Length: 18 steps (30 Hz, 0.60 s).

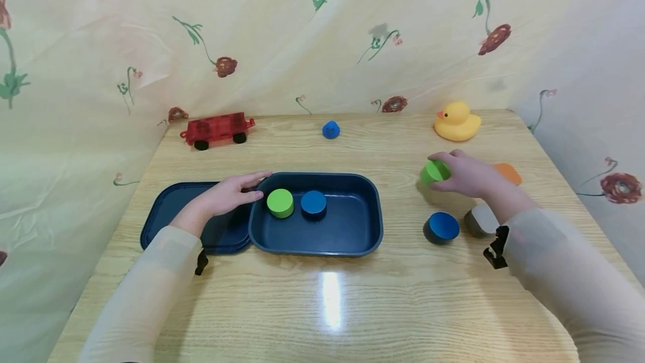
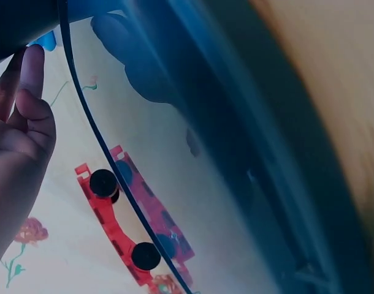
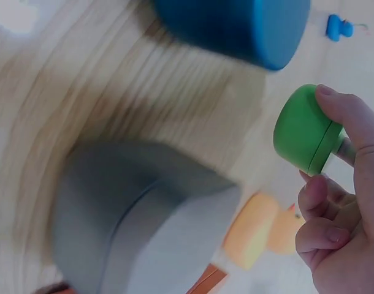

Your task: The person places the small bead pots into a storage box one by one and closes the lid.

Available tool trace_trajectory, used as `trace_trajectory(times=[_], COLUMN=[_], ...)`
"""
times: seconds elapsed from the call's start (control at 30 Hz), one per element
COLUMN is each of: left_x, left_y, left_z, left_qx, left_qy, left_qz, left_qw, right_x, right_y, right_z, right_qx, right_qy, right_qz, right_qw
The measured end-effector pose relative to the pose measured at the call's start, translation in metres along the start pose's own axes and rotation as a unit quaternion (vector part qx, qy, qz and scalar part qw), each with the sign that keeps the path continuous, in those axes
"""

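A pale wood-grain tabletop [image 1: 262,312], marked near its front by a white streak of reflected light, stands against creased, cream-coloured sheeting [image 1: 282,27] printed with red flowers and green stems, which also hangs at both sides. A person in pale sleeves works there with bare hands. The right hand [image 1: 463,175] pinches a matte, light-green round block [image 1: 431,173] with a thin seam, thumb and fingers closed on its sides; the block is tilted, on the right of the tabletop. The left hand [image 1: 232,192] is at the left rim of a smooth, dark-blue rectangular container [image 1: 347,234] with rounded corners, its fingers loosely extended, parted from the thumb and gripping no block.

Inside the container, a light-green cylinder [image 1: 280,203] stands beside a blue cylinder [image 1: 313,205]. A flat, dark-blue lid [image 1: 173,206] lies to the left. Near the right forearm sit a round blue block [image 1: 442,227], a grey block with angled sides [image 3: 156,214] and a partly hidden orange piece [image 1: 509,173]. Along the back are a red toy wagon with black wheels [image 1: 216,129], a small blue toy figure [image 1: 331,130] and a rounded yellow duck [image 1: 457,123].
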<state>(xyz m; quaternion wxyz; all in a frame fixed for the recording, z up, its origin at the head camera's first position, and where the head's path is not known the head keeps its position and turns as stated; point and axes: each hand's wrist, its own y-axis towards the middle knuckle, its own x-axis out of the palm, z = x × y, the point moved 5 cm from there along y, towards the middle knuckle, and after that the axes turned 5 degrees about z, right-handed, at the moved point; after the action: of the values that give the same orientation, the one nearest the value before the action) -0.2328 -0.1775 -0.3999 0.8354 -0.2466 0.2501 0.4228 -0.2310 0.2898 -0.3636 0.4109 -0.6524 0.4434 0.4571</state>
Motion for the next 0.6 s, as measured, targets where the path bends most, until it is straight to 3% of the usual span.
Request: trace_trajectory(times=[0.33,0.6], left_x=[0.0,0.006], left_y=[0.001,0.0], left_z=[-0.002,-0.004], left_qx=[0.014,0.013], left_qy=[-0.019,-0.061], left_qz=[0.003,-0.001], left_qw=[0.9997,0.9981], right_x=[-0.014,-0.017], right_y=[0.007,0.014], right_z=[-0.035,-0.062], right_qx=[-0.011,-0.036], right_qy=[0.034,0.041], right_qz=[0.019,0.036], right_qw=[0.9992,0.9979])
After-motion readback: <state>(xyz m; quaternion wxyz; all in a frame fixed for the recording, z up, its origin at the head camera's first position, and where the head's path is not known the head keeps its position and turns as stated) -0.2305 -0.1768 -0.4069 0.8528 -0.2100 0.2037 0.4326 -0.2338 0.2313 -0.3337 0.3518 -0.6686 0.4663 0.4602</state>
